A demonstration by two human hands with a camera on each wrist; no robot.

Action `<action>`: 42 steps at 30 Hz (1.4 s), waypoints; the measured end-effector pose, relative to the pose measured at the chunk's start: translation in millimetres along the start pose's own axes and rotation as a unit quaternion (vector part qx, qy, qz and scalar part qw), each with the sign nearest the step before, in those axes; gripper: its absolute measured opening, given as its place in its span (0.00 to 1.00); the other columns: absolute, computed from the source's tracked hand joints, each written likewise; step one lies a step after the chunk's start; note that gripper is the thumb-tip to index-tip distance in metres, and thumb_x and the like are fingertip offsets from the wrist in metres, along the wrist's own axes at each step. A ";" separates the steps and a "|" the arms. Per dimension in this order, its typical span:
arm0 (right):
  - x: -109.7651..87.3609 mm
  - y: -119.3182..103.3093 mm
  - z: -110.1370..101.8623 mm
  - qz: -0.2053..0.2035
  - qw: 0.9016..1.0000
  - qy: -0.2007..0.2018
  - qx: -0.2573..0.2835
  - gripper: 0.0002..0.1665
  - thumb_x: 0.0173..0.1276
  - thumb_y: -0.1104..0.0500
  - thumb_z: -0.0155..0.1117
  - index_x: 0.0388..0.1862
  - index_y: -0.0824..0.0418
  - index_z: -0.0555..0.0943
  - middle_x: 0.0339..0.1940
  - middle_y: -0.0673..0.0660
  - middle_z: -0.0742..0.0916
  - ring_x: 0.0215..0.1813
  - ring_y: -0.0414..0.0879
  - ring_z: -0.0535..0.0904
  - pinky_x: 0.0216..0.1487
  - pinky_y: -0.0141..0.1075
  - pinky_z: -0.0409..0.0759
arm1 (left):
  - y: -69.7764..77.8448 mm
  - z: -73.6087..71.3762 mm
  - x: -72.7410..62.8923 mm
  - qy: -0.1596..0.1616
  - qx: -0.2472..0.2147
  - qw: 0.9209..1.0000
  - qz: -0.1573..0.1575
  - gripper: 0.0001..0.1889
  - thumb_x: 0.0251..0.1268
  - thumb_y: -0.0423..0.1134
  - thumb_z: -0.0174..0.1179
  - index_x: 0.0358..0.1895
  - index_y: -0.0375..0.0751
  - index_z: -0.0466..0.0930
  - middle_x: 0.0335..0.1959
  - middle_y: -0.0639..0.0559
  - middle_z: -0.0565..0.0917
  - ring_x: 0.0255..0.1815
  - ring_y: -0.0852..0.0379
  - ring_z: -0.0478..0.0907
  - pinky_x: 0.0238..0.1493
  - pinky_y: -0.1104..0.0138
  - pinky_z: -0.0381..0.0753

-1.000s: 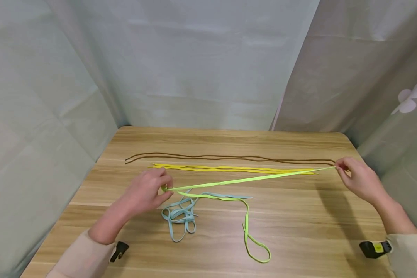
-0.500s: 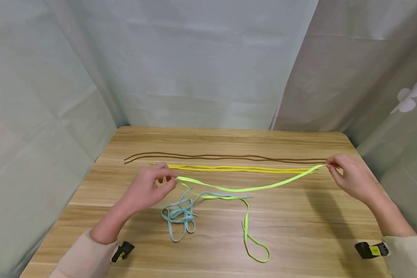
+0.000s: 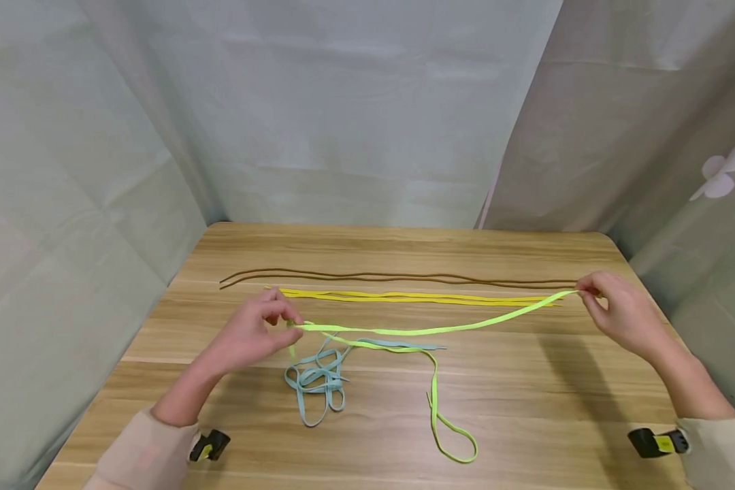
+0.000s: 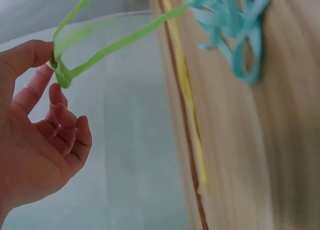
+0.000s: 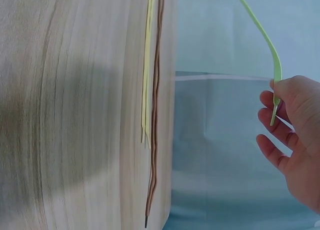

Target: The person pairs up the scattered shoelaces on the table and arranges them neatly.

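A bright green shoelace (image 3: 429, 331) hangs in a shallow sag between both hands, above the table. My left hand (image 3: 254, 333) pinches it between thumb and forefinger, where the lace bunches into a small fold in the left wrist view. From there the rest of it drops to the table, running right and ending in a loop (image 3: 456, 435). The right hand (image 3: 621, 309) pinches the lace near its other end; in the right wrist view the clear tip (image 5: 273, 115) sticks out below the thumb. A tangled light blue shoelace (image 3: 315, 381) lies under the green one, near my left hand.
Several yellow shoelace strands (image 3: 398, 297) lie straight across the wooden table (image 3: 557, 422). Behind them, two brown shoelace strands (image 3: 367, 276) run parallel, their right ends overlapped by the right hand in the head view. Grey-green curtains (image 3: 343, 136) surround the table's back and sides.
The green lace was taut a second ago and now sags, the right hand having moved slightly left. My left hand rose to the right, then moved back left and a little down.
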State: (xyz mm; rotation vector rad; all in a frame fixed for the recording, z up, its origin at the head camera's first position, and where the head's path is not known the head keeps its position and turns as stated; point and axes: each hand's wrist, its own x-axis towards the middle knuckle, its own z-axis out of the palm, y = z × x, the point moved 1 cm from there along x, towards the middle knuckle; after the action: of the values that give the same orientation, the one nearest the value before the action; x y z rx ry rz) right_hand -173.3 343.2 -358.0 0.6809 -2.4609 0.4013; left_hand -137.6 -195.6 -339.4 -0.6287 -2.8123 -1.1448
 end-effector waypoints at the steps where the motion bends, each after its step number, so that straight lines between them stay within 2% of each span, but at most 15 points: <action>1: -0.3 0.7 -0.8 0.000 1.000 0.002 -0.001 0.17 0.41 0.77 0.67 0.30 0.65 0.77 0.27 0.55 0.80 0.30 0.45 0.73 0.34 0.28 0.67 | -3.4 1.6 -0.3 -0.005 0.007 1.000 -0.001 0.09 0.48 0.32 0.67 0.27 0.53 0.79 0.29 0.55 0.73 0.32 0.56 0.67 0.33 0.67 0.68; 4: -0.7 2.0 -2.3 0.002 1.000 0.003 0.001 0.17 0.41 0.77 0.67 0.30 0.65 0.77 0.27 0.56 0.80 0.31 0.46 0.74 0.34 0.28 0.68 | -16.9 9.1 -2.0 -0.014 0.022 1.000 -0.001 0.10 0.47 0.31 0.66 0.25 0.52 0.77 0.32 0.56 0.75 0.36 0.56 0.70 0.39 0.61 0.72; 7: -1.5 2.7 -2.8 0.004 1.000 -0.001 0.001 0.16 0.42 0.77 0.68 0.30 0.65 0.77 0.27 0.56 0.81 0.31 0.49 0.75 0.34 0.27 0.69 | -31.7 17.6 -4.8 -0.015 0.048 0.999 -0.012 0.09 0.49 0.32 0.65 0.25 0.52 0.76 0.32 0.59 0.78 0.37 0.58 0.72 0.40 0.59 0.74; 13: -3.2 6.2 -2.7 0.013 1.000 -0.016 0.003 0.16 0.43 0.77 0.68 0.31 0.64 0.77 0.28 0.56 0.81 0.32 0.50 0.76 0.35 0.26 0.69 | -49.1 26.0 -8.6 -0.013 0.102 0.994 -0.045 0.05 0.52 0.33 0.62 0.29 0.49 0.78 0.26 0.60 0.79 0.30 0.61 0.72 0.32 0.67 0.72; 16: -3.8 7.0 -2.7 0.013 1.000 -0.017 0.002 0.16 0.43 0.76 0.69 0.31 0.64 0.77 0.29 0.56 0.81 0.32 0.50 0.77 0.35 0.26 0.69 | -52.8 26.7 -10.0 -0.010 0.121 0.991 -0.049 0.04 0.53 0.33 0.62 0.30 0.48 0.79 0.25 0.60 0.79 0.28 0.62 0.72 0.29 0.69 0.71; 23: -3.9 6.7 -3.9 0.020 1.000 -0.022 -0.004 0.16 0.44 0.76 0.69 0.31 0.64 0.77 0.29 0.56 0.81 0.31 0.48 0.76 0.33 0.25 0.68 | -61.7 24.7 -12.3 0.004 0.168 0.985 -0.043 0.06 0.49 0.34 0.62 0.26 0.51 0.76 0.28 0.57 0.79 0.33 0.57 0.75 0.33 0.62 0.74; 29: -3.3 5.9 -8.1 0.032 0.999 -0.016 -0.015 0.15 0.46 0.75 0.67 0.33 0.64 0.77 0.30 0.57 0.81 0.32 0.47 0.74 0.31 0.27 0.67 | -66.1 22.2 -13.0 -0.003 0.213 0.976 -0.041 0.08 0.43 0.33 0.61 0.23 0.51 0.73 0.27 0.56 0.77 0.30 0.58 0.72 0.30 0.64 0.71; 37: -7.7 9.2 -8.5 0.055 0.998 -0.034 -0.014 0.14 0.48 0.75 0.66 0.33 0.64 0.76 0.31 0.58 0.80 0.33 0.50 0.74 0.31 0.28 0.68 | -69.0 20.8 -17.6 0.010 0.219 0.976 -0.012 0.06 0.48 0.34 0.62 0.25 0.51 0.78 0.30 0.54 0.80 0.30 0.57 0.75 0.30 0.63 0.74; 42: -13.0 12.5 -4.9 0.058 0.997 -0.040 -0.013 0.14 0.49 0.75 0.65 0.33 0.62 0.76 0.30 0.57 0.81 0.33 0.48 0.74 0.32 0.29 0.68 | -71.4 20.6 -19.7 0.014 0.221 0.975 -0.019 0.02 0.51 0.38 0.64 0.27 0.49 0.81 0.27 0.55 0.80 0.28 0.58 0.75 0.28 0.64 0.74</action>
State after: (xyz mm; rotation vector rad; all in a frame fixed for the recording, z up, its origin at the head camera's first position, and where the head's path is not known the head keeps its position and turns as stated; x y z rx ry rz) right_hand -168.7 360.5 -363.3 0.5546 -2.5853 0.3934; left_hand -144.6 -234.7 -405.2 -0.5141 -2.9153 -0.4894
